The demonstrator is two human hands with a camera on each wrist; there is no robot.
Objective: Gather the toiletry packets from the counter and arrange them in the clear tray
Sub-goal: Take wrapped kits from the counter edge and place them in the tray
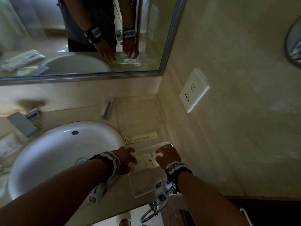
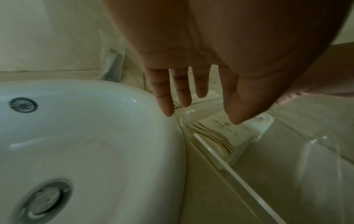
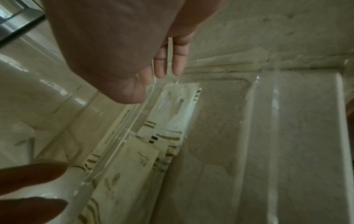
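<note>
The clear tray [image 1: 138, 192] lies on the counter between the basin and the side wall. Cream and white striped packets [image 1: 152, 160] lie at its far end, seen closer in the right wrist view [image 3: 178, 106] and the left wrist view [image 2: 216, 133]. A long cream packet [image 1: 140, 138] lies on the counter just beyond the tray's far wall. My left hand [image 1: 130, 154] hovers over the tray's far left corner with straight fingers [image 2: 166, 98], holding nothing. My right hand [image 1: 162, 152] is at the far right corner, its fingertips [image 3: 178, 60] against the clear far wall, nothing pinched.
The white basin [image 1: 48, 152] fills the left, the tap [image 1: 24, 123] behind it. A clear-wrapped item [image 1: 106, 110] lies by the back wall, and more packets [image 1: 8, 145] lie left of the basin. A wall socket [image 1: 193, 90] and a mirror [image 1: 48, 38] stand above the counter.
</note>
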